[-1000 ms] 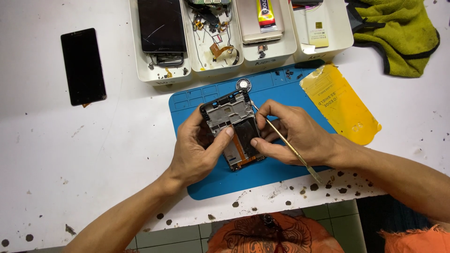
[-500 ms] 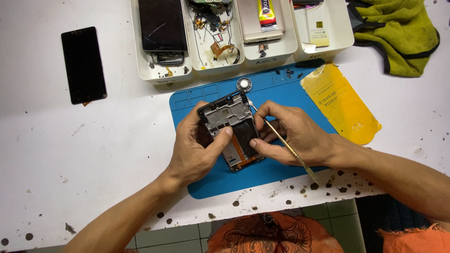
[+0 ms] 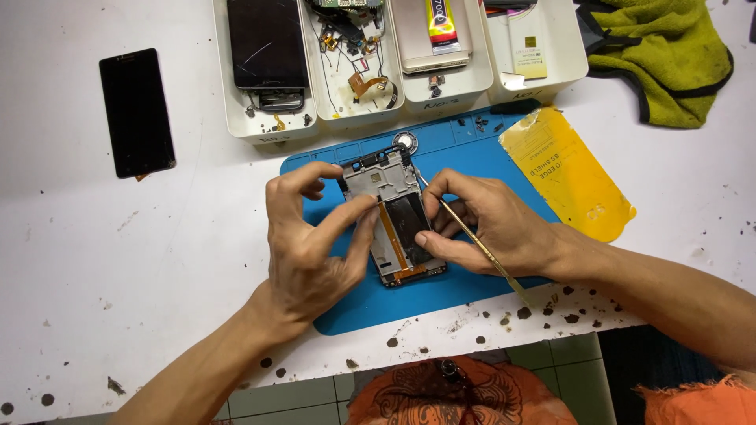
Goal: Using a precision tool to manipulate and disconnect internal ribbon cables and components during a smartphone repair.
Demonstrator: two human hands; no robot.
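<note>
While the left hand pinches the opened phone frame at the centre of the blue mat, the right hand grips thin tweezers (fingers closed) at 3 o'clock; the next move probably needs careful prying.

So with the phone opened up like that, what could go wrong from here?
The thin metal pry tool in the right hand points into the opened black phone frame; a slip might nick the orange flex strip. The left hand pinches the frame only at its edge, so it could shift on the blue rubber mat.
</note>
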